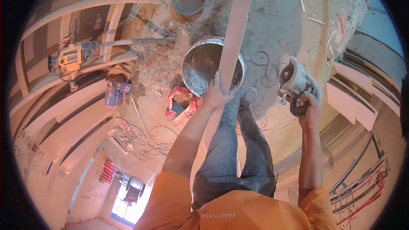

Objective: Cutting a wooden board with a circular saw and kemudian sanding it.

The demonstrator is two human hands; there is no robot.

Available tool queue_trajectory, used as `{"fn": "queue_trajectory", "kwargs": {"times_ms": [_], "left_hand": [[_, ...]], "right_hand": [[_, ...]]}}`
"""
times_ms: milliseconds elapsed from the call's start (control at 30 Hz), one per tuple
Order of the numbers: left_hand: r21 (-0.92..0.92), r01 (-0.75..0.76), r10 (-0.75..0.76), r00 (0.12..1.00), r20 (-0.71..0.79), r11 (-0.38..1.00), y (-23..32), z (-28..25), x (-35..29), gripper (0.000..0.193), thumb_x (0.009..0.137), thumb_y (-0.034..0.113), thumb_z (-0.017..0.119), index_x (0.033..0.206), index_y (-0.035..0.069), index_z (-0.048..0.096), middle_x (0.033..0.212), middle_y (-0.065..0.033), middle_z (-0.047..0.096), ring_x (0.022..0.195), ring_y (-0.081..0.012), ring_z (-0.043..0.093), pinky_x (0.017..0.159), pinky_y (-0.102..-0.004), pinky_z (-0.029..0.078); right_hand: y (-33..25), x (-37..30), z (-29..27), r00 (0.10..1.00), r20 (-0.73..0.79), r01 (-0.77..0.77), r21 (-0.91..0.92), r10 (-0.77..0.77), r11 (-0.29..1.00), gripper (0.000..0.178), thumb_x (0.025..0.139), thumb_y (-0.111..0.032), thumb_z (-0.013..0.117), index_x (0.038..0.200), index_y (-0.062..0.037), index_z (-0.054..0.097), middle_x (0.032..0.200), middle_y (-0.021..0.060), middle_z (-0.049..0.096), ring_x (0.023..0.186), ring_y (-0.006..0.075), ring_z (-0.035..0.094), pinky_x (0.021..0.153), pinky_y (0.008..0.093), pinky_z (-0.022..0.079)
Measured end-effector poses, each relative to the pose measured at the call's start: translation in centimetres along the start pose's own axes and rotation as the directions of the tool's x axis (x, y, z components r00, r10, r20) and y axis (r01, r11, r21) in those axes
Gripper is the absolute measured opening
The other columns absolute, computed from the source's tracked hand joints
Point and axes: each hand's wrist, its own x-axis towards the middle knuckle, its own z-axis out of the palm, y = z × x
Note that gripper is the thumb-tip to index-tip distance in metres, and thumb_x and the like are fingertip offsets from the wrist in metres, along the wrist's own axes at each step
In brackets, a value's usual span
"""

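A long, pale wooden board (234, 34) runs from the far edge of the view toward my legs, lying across the rim of a large round bucket (187, 70). My left hand (216, 97) is closed on the board just on the near side of the bucket. To the right, my right hand (307, 105) grips the rear handle of a dusty, white-grey circular saw (298, 78). The saw is held apart from the board, with a round dark part facing left. Most of the bucket's inside is dark; the board hides its right part.
An open red bag (182, 103) sits left of my legs. Cables (266, 66) coil on the floor right of the bucket, and more lie at left. A yellow power tool (70, 59) is at far left above a blue bag (118, 91). White boards (351, 102) are stacked at right.
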Motion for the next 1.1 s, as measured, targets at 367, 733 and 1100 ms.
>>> {"fn": "queue_trajectory", "kwargs": {"times_ms": [367,733,1100], "left_hand": [[-0.142,-0.008,0.027,0.991,0.132,0.990,-0.1,-1.0,-2.2,0.138,0.071,0.063,0.087,0.167,0.004,0.006,0.160,-0.0319,0.037,0.140,-0.0444,0.050,0.112,-0.0486,0.046],[-0.137,0.066,-0.034,0.974,0.226,0.988,0.5,-1.8,-2.2,0.137,0.072,0.067,0.083,0.168,0.011,0.002,0.162,-0.0321,0.033,0.135,-0.0503,0.054,0.109,-0.0515,0.049],[-0.148,0.135,-0.088,0.954,0.286,0.980,1.1,-3.1,-2.4,0.139,0.071,0.067,0.084,0.168,0.016,-0.002,0.163,-0.0349,0.029,0.135,-0.0504,0.055,0.107,-0.0520,0.050]], "right_hand": [[0.3,2.0,4.2,0.965,0.237,0.090,0.085,-0.108,0.992,0.018,0.089,-0.003,0.060,0.107,-0.0023,0.060,0.074,0.0002,0.048,0.060,0.0112,0.049,0.054,0.0280,0.043],[-3.9,10.5,14.9,0.912,0.349,0.225,0.017,-0.217,0.974,0.016,0.094,0.000,0.058,0.109,-0.0031,0.061,0.075,-0.0004,0.051,0.061,0.0109,0.048,0.057,0.0274,0.044],[-4.3,10.7,18.1,0.914,0.365,0.202,-0.030,-0.178,0.979,0.009,0.096,-0.002,0.059,0.105,-0.0044,0.060,0.075,-0.0001,0.052,0.063,0.0116,0.050,0.058,0.0286,0.046]]}}
